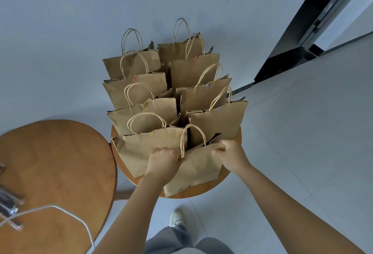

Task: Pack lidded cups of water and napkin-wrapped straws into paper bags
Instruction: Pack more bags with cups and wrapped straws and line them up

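While other bags stand behind, both hands, left [163, 160] and right [230, 154], grip the nearest paper bag's [198, 170] top.

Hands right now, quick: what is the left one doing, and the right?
Left hand: gripping the top edge of the nearest brown paper handled bag.
Right hand: gripping the same bag's top edge, other end.

paper bags [201, 169] brown | tables [60, 163] orange-brown wood | floor [302, 132] pale grey

Paper bags [193, 70] hide their contents; blurred objects [9, 203] at left are cut off.
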### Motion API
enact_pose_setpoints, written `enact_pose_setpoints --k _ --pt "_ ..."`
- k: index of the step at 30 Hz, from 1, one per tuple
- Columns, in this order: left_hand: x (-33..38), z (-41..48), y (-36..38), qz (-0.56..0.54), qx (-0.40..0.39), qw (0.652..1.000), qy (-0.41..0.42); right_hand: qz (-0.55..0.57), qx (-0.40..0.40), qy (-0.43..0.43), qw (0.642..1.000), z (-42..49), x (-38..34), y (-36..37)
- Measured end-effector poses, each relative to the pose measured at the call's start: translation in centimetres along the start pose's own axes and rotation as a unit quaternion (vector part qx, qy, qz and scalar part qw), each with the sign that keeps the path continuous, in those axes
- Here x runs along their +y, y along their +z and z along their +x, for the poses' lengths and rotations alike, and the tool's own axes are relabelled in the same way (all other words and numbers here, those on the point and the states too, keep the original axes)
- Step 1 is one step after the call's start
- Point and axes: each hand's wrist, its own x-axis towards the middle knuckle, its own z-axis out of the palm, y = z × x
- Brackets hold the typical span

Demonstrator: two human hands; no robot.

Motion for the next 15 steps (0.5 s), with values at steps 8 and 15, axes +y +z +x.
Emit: enact_pose_setpoints --k 8,15 --pt "0.8 -0.8 1.2 0.023 -0.03 0.999 -0.032 -0.086 -0.035 -0.01 0.996 -0.3 0.3 -0.4" --pt "0.9 -2.7 0.2 0.046 -0.02 0.997 -0.066 -0.132 0.038 -0.127 0.982 -3.4 0.0 -1.5"
